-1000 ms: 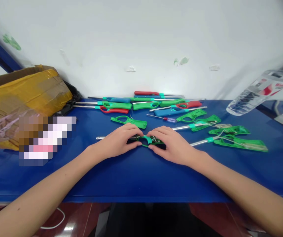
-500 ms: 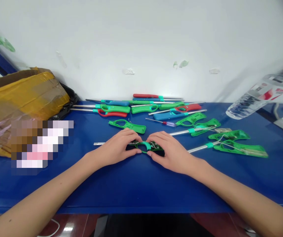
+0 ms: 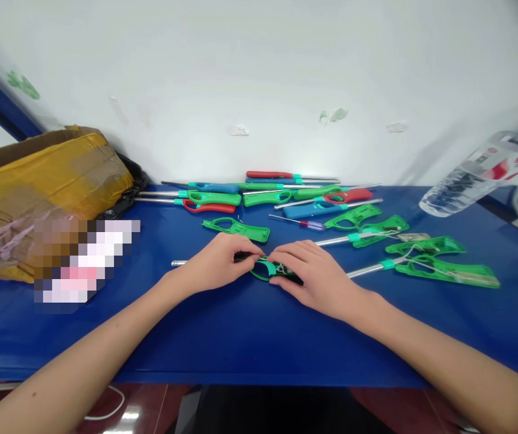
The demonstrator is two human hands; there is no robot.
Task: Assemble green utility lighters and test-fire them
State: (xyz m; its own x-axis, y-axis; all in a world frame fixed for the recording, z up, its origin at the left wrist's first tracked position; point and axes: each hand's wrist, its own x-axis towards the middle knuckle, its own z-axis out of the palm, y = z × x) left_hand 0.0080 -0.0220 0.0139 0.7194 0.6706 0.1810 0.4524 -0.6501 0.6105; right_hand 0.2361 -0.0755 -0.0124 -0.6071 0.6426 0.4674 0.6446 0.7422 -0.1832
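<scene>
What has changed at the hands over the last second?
The left hand has slid right, its fingertips now pinching over the trigger of the open green lighter. The right hand keeps pressing on the lighter's body. The lighter stays flat on the blue table; the other lighters behind have not moved.

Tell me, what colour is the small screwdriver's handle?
Clear purple with a red band, on the screwdriver; head view, the only one.

Bottle label red-white, print unreadable; no other text.
</scene>
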